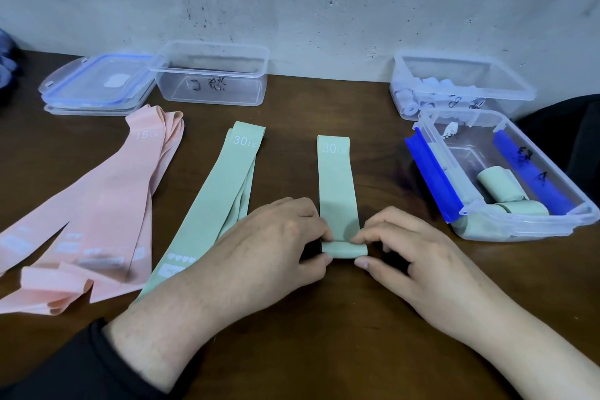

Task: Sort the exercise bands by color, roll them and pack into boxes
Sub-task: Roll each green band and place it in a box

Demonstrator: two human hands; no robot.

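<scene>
Fabric band, mint green (337,185), matte and flat, lies lengthwise on the dark wood table (324,351); print at its far end reads "30 LB". Your left hand (279,243) and right hand (409,250) pinch its near end, rolled into a short cylinder. Green stack (224,198) and pink stack (107,204) lie to the left, the pink cut off at frame edge. Clear blue-clipped box (506,172) holds green rolls; handwriting on it is illegible. Rear box (461,84) holds pale rolls, colour unclear. Empty clear box (211,75) sits beside stacked lids (97,84).
</scene>
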